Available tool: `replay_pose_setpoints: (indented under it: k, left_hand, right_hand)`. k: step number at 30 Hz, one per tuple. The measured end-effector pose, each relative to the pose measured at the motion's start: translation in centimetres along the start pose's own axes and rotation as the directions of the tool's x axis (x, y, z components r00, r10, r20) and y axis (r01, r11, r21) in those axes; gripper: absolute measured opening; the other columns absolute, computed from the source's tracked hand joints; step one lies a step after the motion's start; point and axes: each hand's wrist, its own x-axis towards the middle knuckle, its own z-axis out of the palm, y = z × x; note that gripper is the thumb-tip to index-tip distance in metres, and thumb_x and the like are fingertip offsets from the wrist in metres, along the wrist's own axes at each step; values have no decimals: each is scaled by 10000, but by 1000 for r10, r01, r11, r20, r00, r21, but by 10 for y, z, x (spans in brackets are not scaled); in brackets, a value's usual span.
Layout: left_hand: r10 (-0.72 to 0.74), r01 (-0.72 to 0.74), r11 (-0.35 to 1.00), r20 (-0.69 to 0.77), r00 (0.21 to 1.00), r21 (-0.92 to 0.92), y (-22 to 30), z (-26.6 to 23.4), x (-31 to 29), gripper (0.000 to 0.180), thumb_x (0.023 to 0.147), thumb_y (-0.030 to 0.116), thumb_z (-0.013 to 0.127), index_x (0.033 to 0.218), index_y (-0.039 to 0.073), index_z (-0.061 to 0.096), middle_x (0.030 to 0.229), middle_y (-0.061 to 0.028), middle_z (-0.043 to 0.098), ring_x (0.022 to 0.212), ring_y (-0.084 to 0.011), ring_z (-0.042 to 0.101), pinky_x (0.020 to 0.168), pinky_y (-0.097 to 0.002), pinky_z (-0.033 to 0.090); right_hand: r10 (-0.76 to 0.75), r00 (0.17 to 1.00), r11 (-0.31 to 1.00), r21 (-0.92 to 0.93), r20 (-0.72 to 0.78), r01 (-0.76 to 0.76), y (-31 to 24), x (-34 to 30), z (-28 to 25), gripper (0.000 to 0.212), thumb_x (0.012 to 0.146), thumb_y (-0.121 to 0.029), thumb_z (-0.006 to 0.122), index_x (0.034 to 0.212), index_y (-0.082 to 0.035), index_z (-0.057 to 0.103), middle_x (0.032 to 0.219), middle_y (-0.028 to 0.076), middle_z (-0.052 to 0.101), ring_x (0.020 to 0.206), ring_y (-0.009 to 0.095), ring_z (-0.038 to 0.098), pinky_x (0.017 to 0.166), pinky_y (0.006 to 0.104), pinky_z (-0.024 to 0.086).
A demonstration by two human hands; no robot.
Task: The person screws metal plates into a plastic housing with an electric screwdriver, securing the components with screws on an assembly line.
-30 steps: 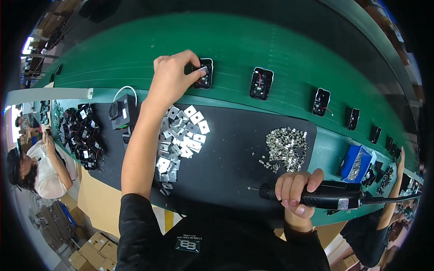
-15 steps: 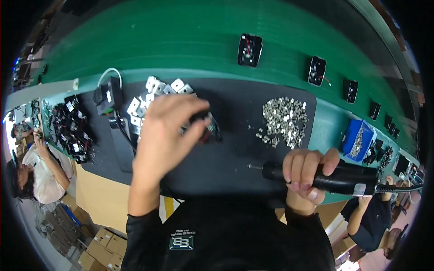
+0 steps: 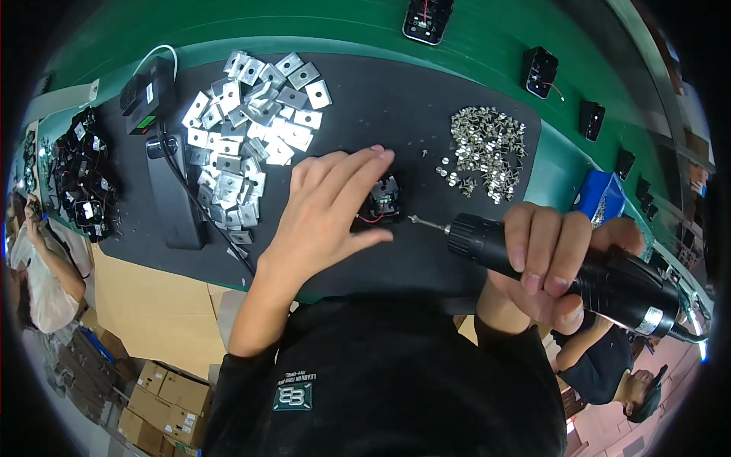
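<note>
My right hand (image 3: pixel 552 259) is wrapped round a black corded electric screwdriver (image 3: pixel 481 240), its thin bit pointing left. The bit's tip stops a short way from a small black plastic housing (image 3: pixel 385 199) with a green circuit board and a red wire. Beside that housing is my left hand (image 3: pixel 324 206), fingers stretched and thumb apart, partly hiding it; whether they touch cannot be made out. Left of that hand lies a heap of silver square metal plates with holes (image 3: pixel 263 110). A pile of small silver screws (image 3: pixel 487 148) lies beyond the screwdriver.
A black power box (image 3: pixel 148 99) and a dark, long stand (image 3: pixel 175 194) with a cable sit at the left, near piled black housings (image 3: pixel 80 175). Open housings (image 3: pixel 541 72) line the green surface. A blue bin (image 3: pixel 600 196) stands right. Co-workers (image 3: pixel 609 365) flank both sides.
My view has shifted, so the bench appears higher. My left hand has opened out beside the housing and moved clear of the plates. The screwdriver's bit is now closer to the housing.
</note>
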Motion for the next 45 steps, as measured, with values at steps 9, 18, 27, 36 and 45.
replay_pose_setpoints:
  k: [9, 18, 27, 36, 45]
  left_hand:
    - [65, -63, 997, -26, 998, 40, -4, 6, 6, 700, 547, 315, 824, 1172, 86, 607, 1070, -58, 589, 947, -253, 538, 841, -376, 394]
    - [51, -50, 998, -24, 998, 45, -4, 5, 8, 693, 535, 317, 823, 1161, 103, 617, 1023, -55, 577, 900, -250, 525, 806, -374, 400]
    - [28, -28, 999, -18, 999, 34, -2, 4, 10, 684, 536, 325, 822, 1157, 108, 635, 980, -46, 571, 885, -240, 519, 806, -362, 391]
    - [41, -41, 999, -13, 999, 5, -2, 6, 11, 680, 526, 306, 821, 1150, 105, 642, 870, -33, 541, 814, -220, 514, 752, -358, 397]
    - [47, -47, 999, -11, 999, 22, -1, 4, 19, 693, 531, 299, 822, 1168, 113, 622, 868, -47, 520, 811, -227, 507, 761, -359, 398]
  right_hand:
    - [47, 998, 993, -110, 53, -41, 20, 4, 0, 507, 838, -116, 650, 1262, -246, 405, 789, -37, 499, 711, 97, 510, 752, 294, 390]
    - [55, 998, 989, -137, 35, -50, 25, 4, -2, 501, 835, -97, 638, 1254, -245, 407, 785, -36, 492, 707, 101, 511, 759, 303, 391]
    - [84, 996, 984, -157, 29, -79, 25, 6, -1, 456, 837, -88, 637, 1207, -241, 419, 793, -32, 499, 707, 105, 515, 740, 303, 401]
    - [61, 987, 986, -164, 150, -36, 32, 12, -6, 388, 818, 12, 631, 1025, -174, 361, 757, 18, 508, 619, 153, 518, 632, 349, 460]
    - [4, 1000, 997, -78, 21, -2, 29, 16, 3, 558, 811, -79, 610, 1319, -206, 417, 786, -20, 499, 630, 115, 497, 652, 289, 404]
